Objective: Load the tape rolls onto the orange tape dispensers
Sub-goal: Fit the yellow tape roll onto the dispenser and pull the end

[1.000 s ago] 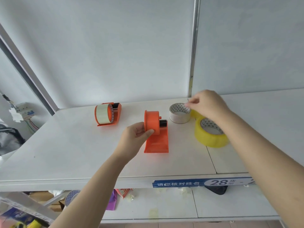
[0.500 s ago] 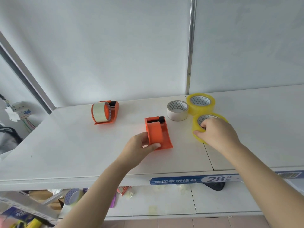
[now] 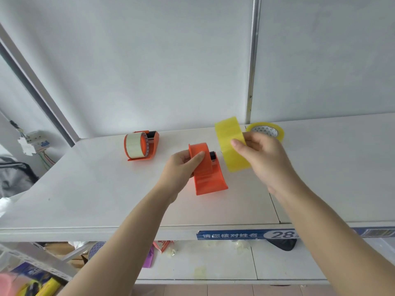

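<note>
Since a moment ago you've lifted the yellow tape roll off the shelf; your right hand pinches it on edge, just right of the empty orange dispenser. Your left hand grips that dispenser's hub, thumb on top. The loaded dispenser sits well left of your fingers.

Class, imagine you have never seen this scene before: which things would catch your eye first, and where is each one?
The eye lands first on the yellow tape roll, held on edge above the white shelf in the right hand. Just left of it, the left hand has its grip on an empty orange dispenser at mid-shelf. Farther back on the left stands a second orange dispenser, already loaded with a pale roll.
</note>
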